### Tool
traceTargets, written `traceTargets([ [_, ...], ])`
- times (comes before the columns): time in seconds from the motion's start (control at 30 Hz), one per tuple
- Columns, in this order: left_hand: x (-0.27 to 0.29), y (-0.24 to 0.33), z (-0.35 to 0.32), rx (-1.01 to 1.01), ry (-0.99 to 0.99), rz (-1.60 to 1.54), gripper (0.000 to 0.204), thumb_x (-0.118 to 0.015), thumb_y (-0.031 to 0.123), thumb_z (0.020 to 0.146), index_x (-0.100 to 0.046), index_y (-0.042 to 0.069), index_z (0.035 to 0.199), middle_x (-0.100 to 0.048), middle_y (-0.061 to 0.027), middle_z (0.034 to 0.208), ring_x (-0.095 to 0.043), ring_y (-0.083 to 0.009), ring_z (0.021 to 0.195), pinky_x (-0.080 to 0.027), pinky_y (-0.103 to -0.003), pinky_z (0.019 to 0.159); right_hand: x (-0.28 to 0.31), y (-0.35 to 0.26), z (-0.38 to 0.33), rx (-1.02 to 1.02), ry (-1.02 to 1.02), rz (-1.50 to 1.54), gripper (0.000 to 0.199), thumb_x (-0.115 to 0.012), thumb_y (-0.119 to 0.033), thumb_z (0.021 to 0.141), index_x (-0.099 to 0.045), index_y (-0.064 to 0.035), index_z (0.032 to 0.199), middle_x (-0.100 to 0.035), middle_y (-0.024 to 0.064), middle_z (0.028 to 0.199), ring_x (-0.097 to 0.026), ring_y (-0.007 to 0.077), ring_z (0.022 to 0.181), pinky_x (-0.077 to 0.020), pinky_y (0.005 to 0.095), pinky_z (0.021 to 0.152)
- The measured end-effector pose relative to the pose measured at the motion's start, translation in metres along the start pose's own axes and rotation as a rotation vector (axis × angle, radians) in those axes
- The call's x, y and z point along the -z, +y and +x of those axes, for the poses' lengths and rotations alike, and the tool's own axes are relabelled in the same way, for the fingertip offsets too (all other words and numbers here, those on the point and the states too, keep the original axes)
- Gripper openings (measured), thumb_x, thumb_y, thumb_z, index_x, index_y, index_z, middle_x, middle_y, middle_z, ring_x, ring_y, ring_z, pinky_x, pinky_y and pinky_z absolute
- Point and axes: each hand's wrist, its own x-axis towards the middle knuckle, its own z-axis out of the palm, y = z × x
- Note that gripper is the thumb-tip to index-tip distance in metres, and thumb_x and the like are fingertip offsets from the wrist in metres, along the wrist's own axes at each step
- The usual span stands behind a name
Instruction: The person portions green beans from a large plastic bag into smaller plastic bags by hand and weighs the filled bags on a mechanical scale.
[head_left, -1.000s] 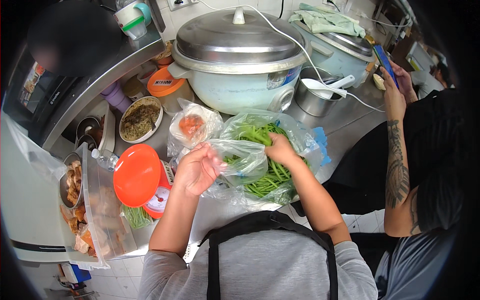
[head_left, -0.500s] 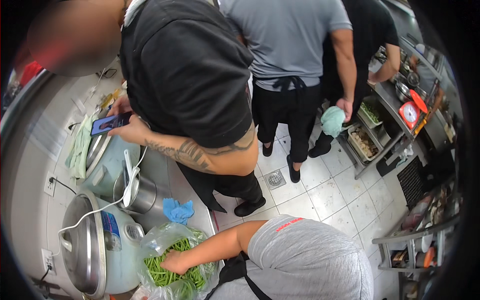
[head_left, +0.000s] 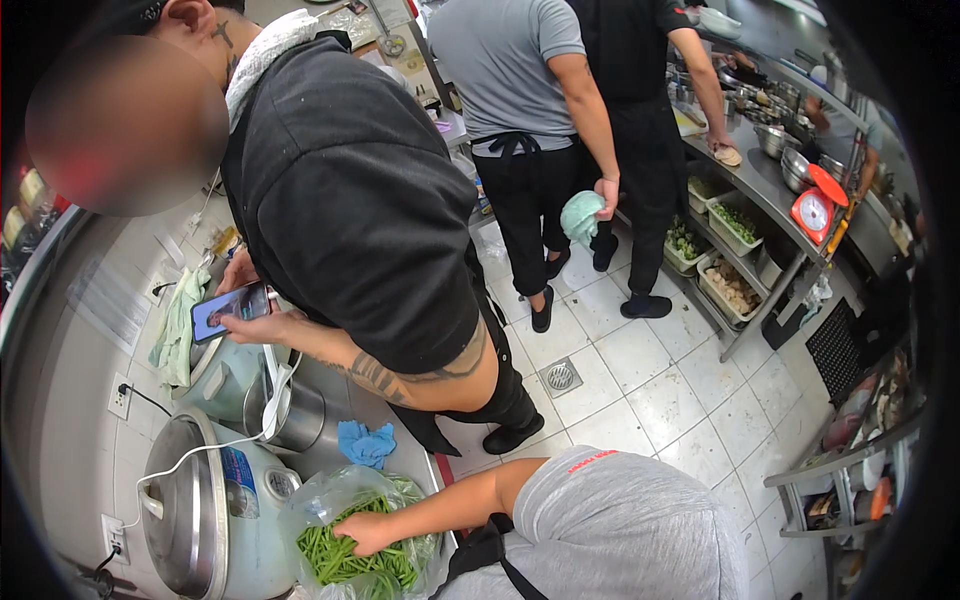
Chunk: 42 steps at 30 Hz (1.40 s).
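Observation:
My right hand (head_left: 367, 532) reaches into a clear plastic bag (head_left: 318, 493) of long green beans (head_left: 368, 570). Its fingers are bent and closed among the beans, with the tips partly hidden. The bag lies wide-mouthed on the metal counter, between the counter's edge and a large pale rice cooker (head_left: 256, 530) with a steel lid. Just beyond the bag sits a crumpled blue cloth (head_left: 366, 444). My left hand does not show.
Close by, a person in black holds a phone (head_left: 228, 312). Two more people stand farther back, one holding a green cloth (head_left: 582, 217). A steel pot (head_left: 305, 420) and white cord stand near the cooker. At right are a shelved worktable with a red scale (head_left: 812, 214) and a floor drain (head_left: 560, 377).
The whole view has shifted, bringing more of the far kitchen in. My right hand stays in the beans, its fingers showing a little more. The far person's hand now rests on the worktable.

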Motion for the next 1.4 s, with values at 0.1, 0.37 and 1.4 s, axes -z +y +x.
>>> traceTargets([
  [0.1, 0.007, 0.002, -0.003, 0.032, 0.0, 0.011, 0.025, -0.038, 0.026, 0.086, -0.039, 0.01, 0.066, -0.036, -0.0001, 0.057, -0.032, -0.0098, 0.045, -0.031, -0.022, 0.04, 0.006, -0.024, 0.003, -0.031, 0.074, 0.1, 0.038, -0.058, -0.008, 0.057, -0.052, -0.0001, 0.095, -0.057, 0.0183, 0.08, -0.055, 0.033, 0.079, -0.0432, 0.0377, 0.069],
  [0.37, 0.004, 0.005, -0.008, -0.068, 0.05, 0.075, 0.029, -0.04, 0.029, 0.085, -0.041, 0.012, 0.062, -0.038, -0.0004, 0.051, -0.037, -0.0108, 0.043, -0.033, -0.023, 0.04, 0.032, -0.055, -0.017, -0.047, -0.275, -0.462, 0.041, -0.06, -0.01, 0.056, -0.053, -0.0033, 0.095, -0.057, 0.0168, 0.077, -0.055, 0.0327, 0.075, -0.0436, 0.0398, 0.065],
  [1.4, -0.015, -0.014, -0.039, -0.325, 0.304, 0.215, 0.01, -0.051, 0.013, 0.083, -0.044, 0.011, 0.09, -0.046, 0.0026, 0.067, -0.041, -0.007, 0.056, -0.035, -0.021, 0.048, -0.034, -0.004, -0.014, -0.347, 0.297, 0.297, 0.03, -0.061, -0.017, 0.069, -0.055, -0.0016, 0.095, -0.061, 0.0103, 0.085, -0.057, 0.0165, 0.076, -0.0435, 0.0278, 0.07],
])
